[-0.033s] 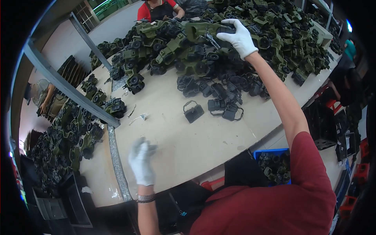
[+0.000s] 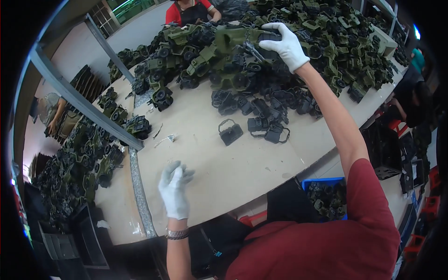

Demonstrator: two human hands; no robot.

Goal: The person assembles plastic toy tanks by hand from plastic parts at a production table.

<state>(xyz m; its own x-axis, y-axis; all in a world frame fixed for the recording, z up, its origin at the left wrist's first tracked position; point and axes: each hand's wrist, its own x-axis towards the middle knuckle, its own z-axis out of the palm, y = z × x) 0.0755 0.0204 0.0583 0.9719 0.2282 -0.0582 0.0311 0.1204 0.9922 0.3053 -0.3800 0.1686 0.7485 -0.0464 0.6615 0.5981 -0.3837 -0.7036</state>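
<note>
In a white glove, my right hand [image 2: 288, 48] reaches to the far pile, its fingers and thumb round the dark end of a green toy military truck [image 2: 232, 39]. That truck is raised at the front of the heap and slightly blurred. My left hand [image 2: 175, 191], also gloved in white, hovers over the near left of the table with loosely bent fingers apart; nothing shows in it. Between the hands lies a black plastic toy part with a looped frame [image 2: 231, 134]. Several similar black parts [image 2: 268, 128] lie in a cluster to its right.
A large heap of toy trucks [image 2: 326, 51] covers the far table [image 2: 224, 177]. A grey metal post [image 2: 84, 100] slants along the left, by more trucks [image 2: 93, 163]. Below the near edge sits a blue crate [image 2: 324, 179]. A co-worker in red [image 2: 193, 13] is across the table.
My left hand has shifted slightly to the right and up, and shows more sharply. My right hand stays on the toy truck, almost unmoved.
</note>
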